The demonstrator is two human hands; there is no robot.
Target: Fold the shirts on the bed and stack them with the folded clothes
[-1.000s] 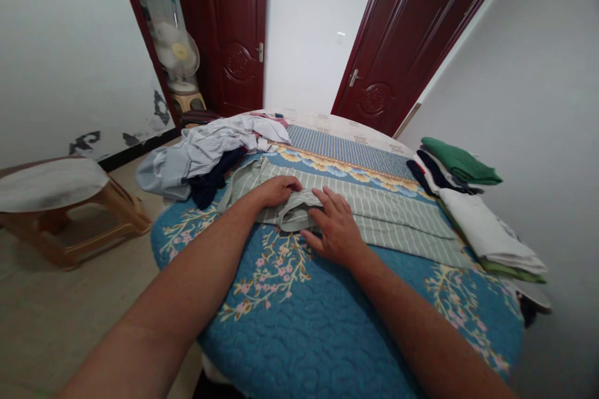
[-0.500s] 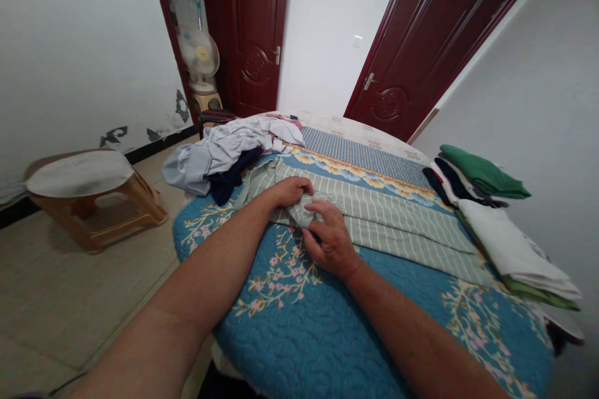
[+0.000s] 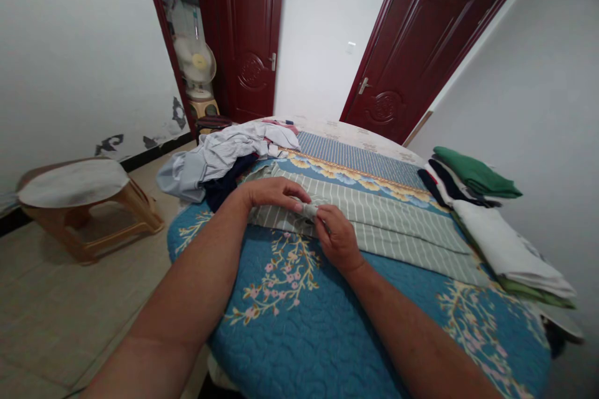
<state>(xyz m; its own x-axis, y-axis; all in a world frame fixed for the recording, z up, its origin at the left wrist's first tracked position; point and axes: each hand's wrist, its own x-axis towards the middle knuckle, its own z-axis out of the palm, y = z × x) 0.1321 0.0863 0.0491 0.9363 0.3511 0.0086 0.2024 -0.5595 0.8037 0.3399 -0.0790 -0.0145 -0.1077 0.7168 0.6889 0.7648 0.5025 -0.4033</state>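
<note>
A pale grey-green garment with white stripes [image 3: 402, 230] lies stretched lengthwise across the table; its exact kind is not plain. Toward its left end, my left hand [image 3: 277, 192] holds a bunched bit of the cloth between thumb and fingers. Close beside it, my right hand [image 3: 337, 237] pinches the same bunched part, its fingers curled. The small gathered piece of fabric sits between the two hands, partly covered by the fingers. Under the garment spreads a blue quilted cover [image 3: 299, 336] with pink flower sprigs.
Rumpled clothes [image 3: 224, 156] heap at the table's far left. Folded clothes stand at the right: a green one [image 3: 475, 171] on a dark stack, and a white one [image 3: 512, 243] nearer. A brown plastic stool [image 3: 116, 227] stands on the floor at left. Dark red doors [image 3: 402, 62] are behind.
My right hand's fingers have closed onto the bunched cloth. My left hand has shifted slightly left and changed its hold. The view has tilted a little.
</note>
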